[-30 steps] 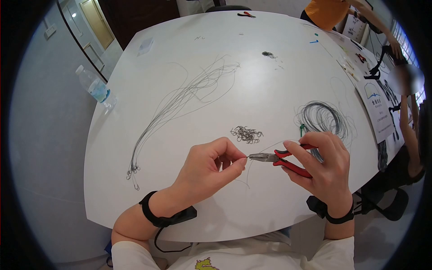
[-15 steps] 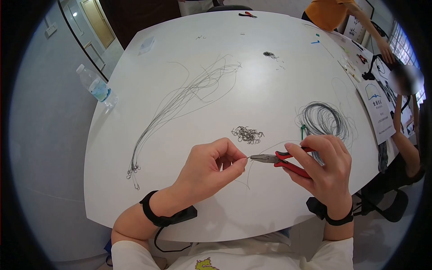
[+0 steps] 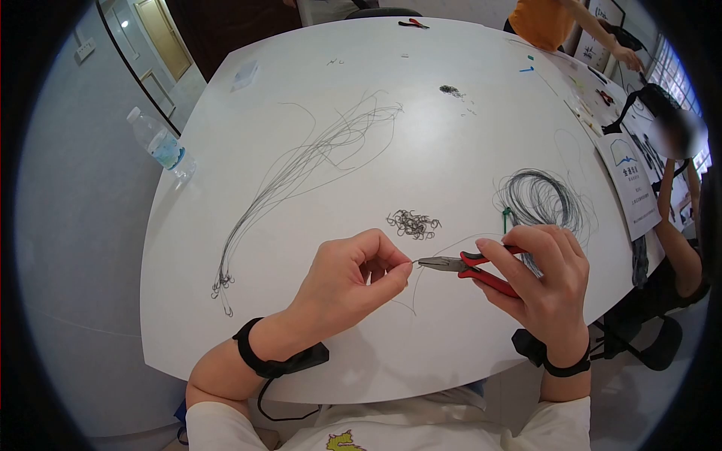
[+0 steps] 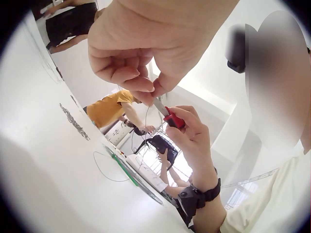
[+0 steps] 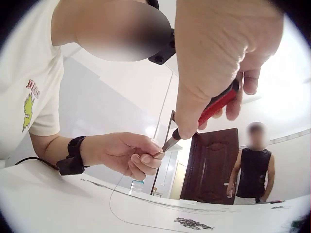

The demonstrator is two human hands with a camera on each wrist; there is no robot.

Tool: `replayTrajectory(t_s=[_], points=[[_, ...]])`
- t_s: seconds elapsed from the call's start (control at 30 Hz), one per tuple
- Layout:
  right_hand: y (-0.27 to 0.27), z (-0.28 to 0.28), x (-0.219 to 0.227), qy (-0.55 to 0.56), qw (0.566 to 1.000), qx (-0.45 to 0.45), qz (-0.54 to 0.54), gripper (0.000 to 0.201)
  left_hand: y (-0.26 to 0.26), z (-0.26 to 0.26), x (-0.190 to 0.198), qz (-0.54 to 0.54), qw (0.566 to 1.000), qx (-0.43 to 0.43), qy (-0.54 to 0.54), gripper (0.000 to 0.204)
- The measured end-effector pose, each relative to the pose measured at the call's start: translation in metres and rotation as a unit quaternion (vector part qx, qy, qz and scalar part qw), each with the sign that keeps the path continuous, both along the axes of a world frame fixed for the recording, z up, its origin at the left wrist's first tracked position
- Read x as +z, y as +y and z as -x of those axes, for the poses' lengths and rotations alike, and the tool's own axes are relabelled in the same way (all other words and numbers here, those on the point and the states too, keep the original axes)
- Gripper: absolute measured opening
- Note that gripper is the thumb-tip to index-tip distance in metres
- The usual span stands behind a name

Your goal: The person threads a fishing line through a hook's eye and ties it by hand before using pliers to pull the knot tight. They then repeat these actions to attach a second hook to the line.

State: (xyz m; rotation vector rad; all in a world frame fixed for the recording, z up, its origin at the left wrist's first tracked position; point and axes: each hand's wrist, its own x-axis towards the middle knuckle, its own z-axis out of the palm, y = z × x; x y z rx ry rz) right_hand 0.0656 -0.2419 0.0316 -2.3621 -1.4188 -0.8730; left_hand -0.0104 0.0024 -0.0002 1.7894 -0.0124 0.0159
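Low over the near table, my left hand [image 3: 353, 278] pinches a fine fishing line between thumb and forefinger. A small dark end pokes out of the fingertips toward the pliers; the rest of it is hidden by the fingers. My right hand [image 3: 545, 282] grips red-handled needle-nose pliers [image 3: 444, 264], their tips right at the left fingertips. In the right wrist view the pliers' red handle [image 5: 219, 104] lies in the palm. Just beyond the hands is a pile of dark fish hooks [image 3: 414, 225]. Behind the right hand lies a coil of line [image 3: 565, 197] with a green tie [image 3: 507, 218].
A long bundle of lines [image 3: 259, 197] with hooks at its near end stretches along the left. A water bottle [image 3: 165, 150] and clear box [image 3: 244, 76] stand at the left edge. Farther off are a small dark pile [image 3: 450, 91] and other pliers [image 3: 414, 23]. People work at the right.
Both hands and the pliers stay almost in place. At the far right, the arm of the person in orange has shifted, and a black item there has moved.
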Motion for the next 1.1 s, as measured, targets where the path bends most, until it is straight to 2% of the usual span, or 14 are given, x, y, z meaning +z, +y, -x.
replayTrajectory(t_s=[1.1], points=[[-0.0011, 0.0038, -0.0016, 0.009, 1.0, -0.006, 0.001, 0.04, -0.0015, 0.0004, 0.0007, -0.032, 0.999, 0.001, -0.016, 0.01]])
